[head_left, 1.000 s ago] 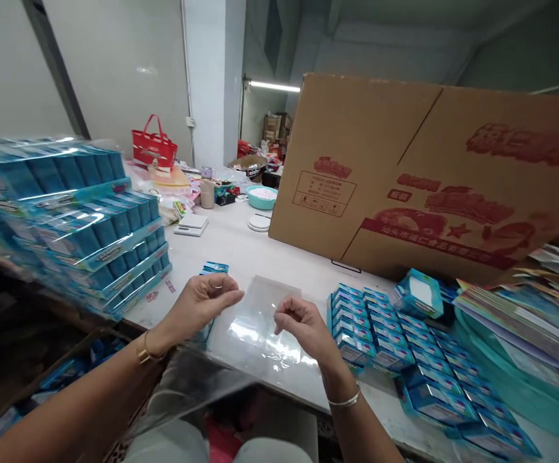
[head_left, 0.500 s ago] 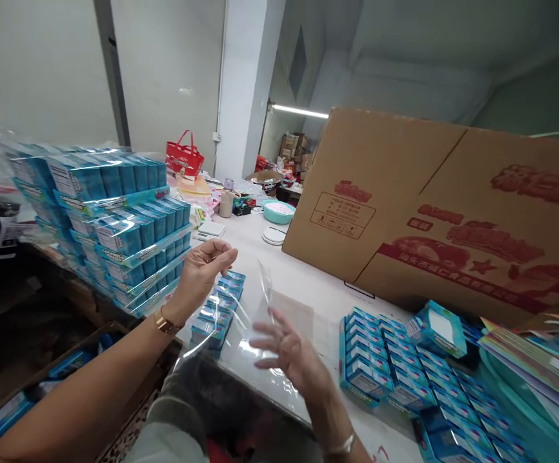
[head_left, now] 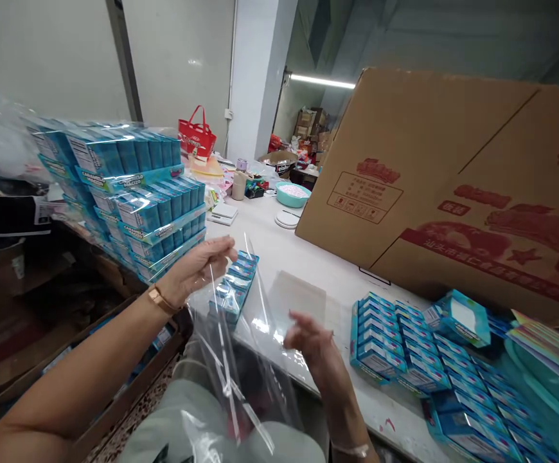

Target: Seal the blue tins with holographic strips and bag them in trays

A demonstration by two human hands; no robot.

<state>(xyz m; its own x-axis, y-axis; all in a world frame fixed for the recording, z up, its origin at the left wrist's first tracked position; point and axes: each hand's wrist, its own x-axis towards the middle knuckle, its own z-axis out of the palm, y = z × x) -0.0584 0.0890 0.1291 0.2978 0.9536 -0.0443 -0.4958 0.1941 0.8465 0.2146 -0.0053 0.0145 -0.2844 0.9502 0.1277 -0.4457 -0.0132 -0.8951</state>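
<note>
My left hand is closed by the small tray of blue boxes at the table edge. A clear plastic bag hangs from its fingers over my lap, its shiny folds reaching down past the table. My right hand holds nothing; its fingers are loosely stretched, apart from the bag. Behind it, a flat stack of clear bags lies on the white table. Full trays of blue boxes stand in rows to the right of this hand.
Film-wrapped stacks of blue boxes rise on the left. A large cardboard carton leans across the back right. Further back are a white scale, a teal basin and a red bag. Another teal basin stands far right.
The clear bag has swung down from between my hands to over my lap. My right hand has moved a little right, away from it. The view has shifted slightly.
</note>
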